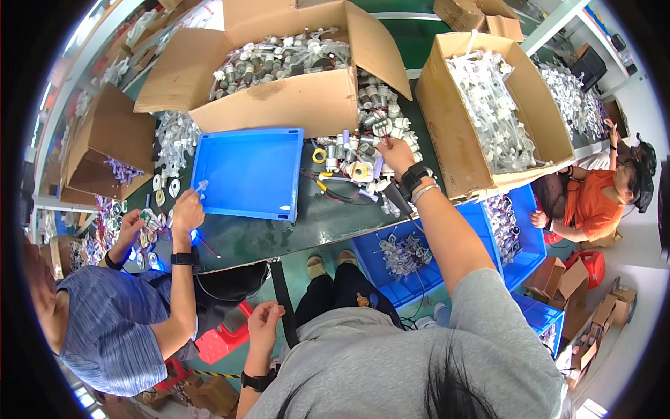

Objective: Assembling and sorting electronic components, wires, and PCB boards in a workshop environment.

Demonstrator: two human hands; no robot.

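My right hand (pixel 396 155) reaches forward over a pile of loose motor-like parts (pixel 342 164) on the green table. Its fingers are closed around thin red wires (pixel 386 137) that run to a small white-capped motor (pixel 382 127). The fingertips are partly hidden. My left hand (pixel 265 321) is raised in front of my body, below the table edge and beside a dark strap (pixel 281 300). Its fingers are curled and pressed together, and anything between them is too small to tell. A shallow blue tray (pixel 244 174) lies left of the pile.
An open carton (pixel 272 105) of metal-and-white motors stands behind the tray. Another carton (pixel 453 119) of white plastic parts is at the right, above blue bins (pixel 440 279). At left a co-worker's hands (pixel 187 213) hold small parts; another person (pixel 593 202) sits at far right.
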